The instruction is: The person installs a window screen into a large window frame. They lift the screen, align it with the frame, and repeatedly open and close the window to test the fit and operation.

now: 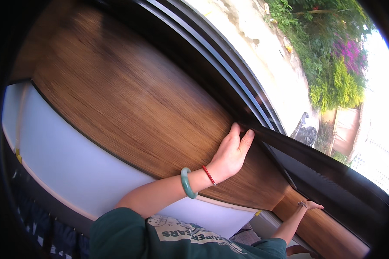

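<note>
Left hand (232,152) spread flat against wooden panel (129,99), fingertips at its far right edge beside dark window frame (263,134). Right hand (311,205) open, resting lower right on frame, grasping nothing.

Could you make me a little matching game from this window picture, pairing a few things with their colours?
Things:
1. smooth round bangle on the left wrist
2. thin beaded string bracelet beside it
3. wide wood-grain window ledge under the left hand
4. flowering bush outside

Colours:
a. brown
b. purple
c. pale green
d. red

Pairs: 1-c, 2-d, 3-a, 4-b. The right hand rests farther along the same ledge.
</note>
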A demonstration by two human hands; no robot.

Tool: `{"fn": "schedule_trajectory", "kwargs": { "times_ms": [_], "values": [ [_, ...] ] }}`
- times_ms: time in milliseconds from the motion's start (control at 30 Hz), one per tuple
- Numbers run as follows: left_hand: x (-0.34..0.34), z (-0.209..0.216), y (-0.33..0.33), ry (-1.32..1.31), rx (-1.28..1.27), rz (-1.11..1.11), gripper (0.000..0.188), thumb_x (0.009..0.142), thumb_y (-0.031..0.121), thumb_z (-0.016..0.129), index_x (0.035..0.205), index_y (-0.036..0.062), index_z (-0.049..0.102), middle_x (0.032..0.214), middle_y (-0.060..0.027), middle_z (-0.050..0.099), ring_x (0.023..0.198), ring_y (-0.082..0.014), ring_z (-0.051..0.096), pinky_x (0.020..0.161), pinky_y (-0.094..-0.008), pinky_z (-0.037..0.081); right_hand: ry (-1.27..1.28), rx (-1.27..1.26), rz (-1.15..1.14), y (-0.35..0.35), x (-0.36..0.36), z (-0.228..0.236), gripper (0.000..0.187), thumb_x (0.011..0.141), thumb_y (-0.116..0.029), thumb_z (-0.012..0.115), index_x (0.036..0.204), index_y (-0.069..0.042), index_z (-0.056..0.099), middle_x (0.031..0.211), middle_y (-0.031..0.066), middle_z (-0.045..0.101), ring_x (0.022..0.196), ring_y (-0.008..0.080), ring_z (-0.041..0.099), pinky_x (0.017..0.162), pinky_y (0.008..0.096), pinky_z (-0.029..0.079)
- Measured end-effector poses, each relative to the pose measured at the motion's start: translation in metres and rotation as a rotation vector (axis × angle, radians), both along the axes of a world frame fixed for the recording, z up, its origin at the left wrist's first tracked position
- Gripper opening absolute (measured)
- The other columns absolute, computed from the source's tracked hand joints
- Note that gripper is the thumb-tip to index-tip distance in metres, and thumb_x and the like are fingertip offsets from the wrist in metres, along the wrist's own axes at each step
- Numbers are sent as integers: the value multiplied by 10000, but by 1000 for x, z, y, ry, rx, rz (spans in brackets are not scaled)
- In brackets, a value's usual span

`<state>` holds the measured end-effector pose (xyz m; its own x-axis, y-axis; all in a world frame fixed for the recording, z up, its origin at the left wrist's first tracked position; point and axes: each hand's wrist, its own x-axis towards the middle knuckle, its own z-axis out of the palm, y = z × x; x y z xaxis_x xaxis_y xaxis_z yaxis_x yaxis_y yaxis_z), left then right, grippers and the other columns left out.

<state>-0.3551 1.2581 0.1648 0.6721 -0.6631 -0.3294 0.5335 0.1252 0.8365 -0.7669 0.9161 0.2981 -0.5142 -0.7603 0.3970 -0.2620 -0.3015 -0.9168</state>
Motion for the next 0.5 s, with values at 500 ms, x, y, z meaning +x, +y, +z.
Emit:
{"fn": "schedule_trajectory", "kwargs": {
  "times_ms": [500],
  "values": [
    [45,26,48,-560,44,205,386,782,106,689,1036,-8,421,574,7,292,490,-45,285,430,-202,244,-54,61,830,-16,-98,13,629,858,-648,282,912,-83,552,867,42,586,737,161,549,638,287,467]
  ]
}}
